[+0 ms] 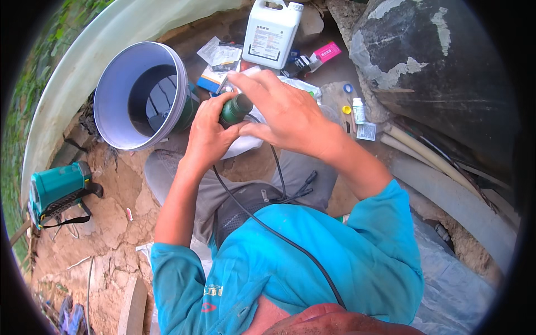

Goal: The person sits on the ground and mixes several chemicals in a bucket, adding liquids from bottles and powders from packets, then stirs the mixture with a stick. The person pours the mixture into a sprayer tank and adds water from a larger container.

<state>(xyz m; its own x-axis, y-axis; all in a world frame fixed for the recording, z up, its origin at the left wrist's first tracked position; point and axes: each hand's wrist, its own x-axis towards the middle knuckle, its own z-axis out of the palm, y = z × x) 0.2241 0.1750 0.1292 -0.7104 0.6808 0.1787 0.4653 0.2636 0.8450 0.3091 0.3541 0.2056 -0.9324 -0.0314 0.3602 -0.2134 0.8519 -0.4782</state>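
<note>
My left hand (208,127) grips a small dark-green bottle-like container (231,112) with a ribbed collar. Its dark round top (243,100) tilts toward my right hand (289,115), whose thumb and fingers are spread around that end. Whether the right fingertips touch it is hard to tell. Beyond my hands stands a white plastic jug (273,35) with a printed label. Left of them is a wide bucket (140,96) with dark liquid inside. Opened packets (226,56) and a blue-and-white box (211,79) lie between bucket and jug.
A pink box (326,52), small white bottle (358,111), yellow cap (346,109) and blue ring (347,88) lie to the right. A large dark tank (435,63) and hoses (431,146) border that side. A teal strapped device (60,184) sits left. A black cable (268,230) crosses my shirt.
</note>
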